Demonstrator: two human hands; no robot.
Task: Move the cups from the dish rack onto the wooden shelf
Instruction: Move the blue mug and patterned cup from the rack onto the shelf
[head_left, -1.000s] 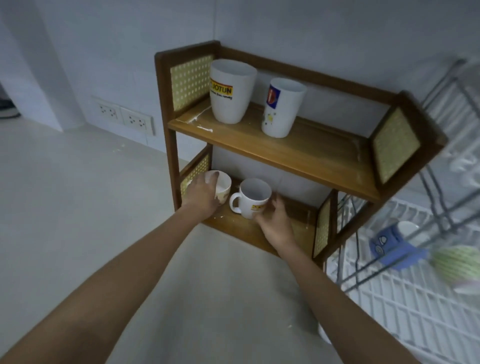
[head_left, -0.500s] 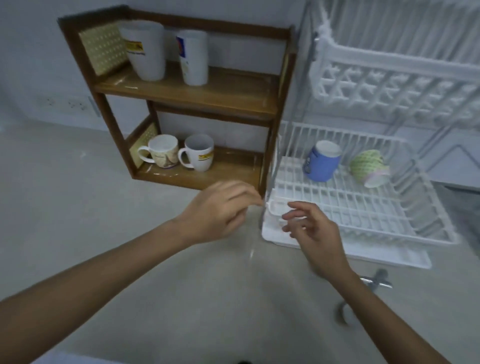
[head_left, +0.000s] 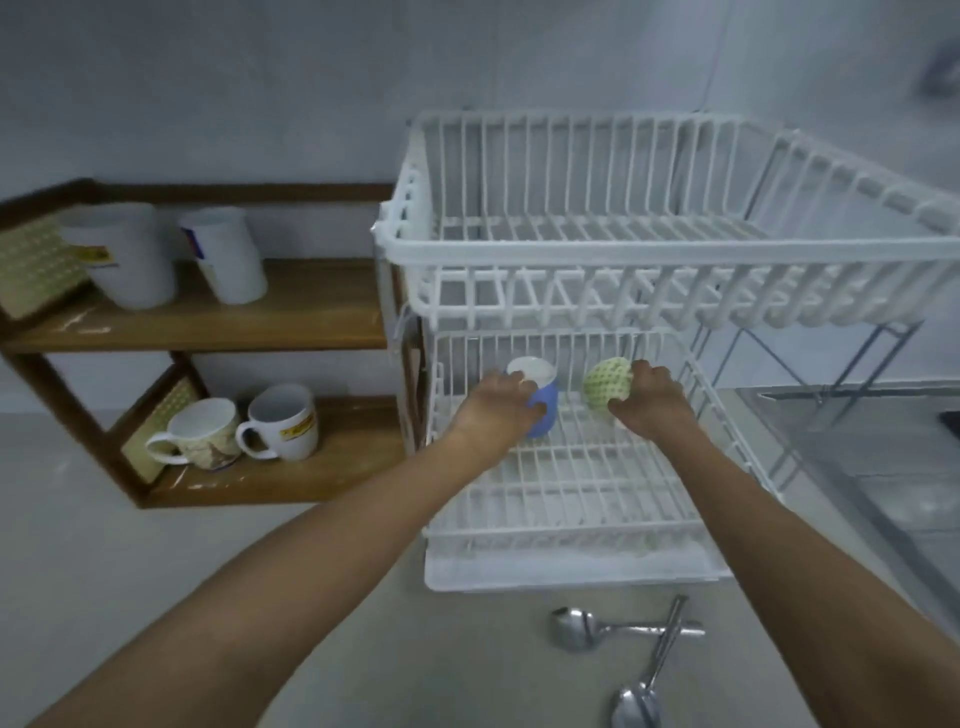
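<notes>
A white two-tier dish rack (head_left: 571, 499) stands on the right. On its lower tier, my left hand (head_left: 496, 413) wraps around a blue cup (head_left: 543, 402) with a white inside. My right hand (head_left: 649, 402) grips a green-patterned cup (head_left: 605, 384) lying on its side beside it. The wooden shelf (head_left: 311, 312) stands to the left. Its lower board holds a patterned mug (head_left: 205, 434) and a white mug (head_left: 283, 421). Two tall white cups (head_left: 130, 254) (head_left: 228, 254) stand on the upper board.
The rack's upper basket (head_left: 649, 249) overhangs the lower tier just above my hands. Two metal spoons (head_left: 618, 631) (head_left: 644, 691) lie on the counter in front of the rack. A steel sink edge (head_left: 883, 457) shows at the right.
Both hands left the mugs on the lower shelf board, crossed right to the rack, and closed on the blue and green cups. My view swung right with them.
</notes>
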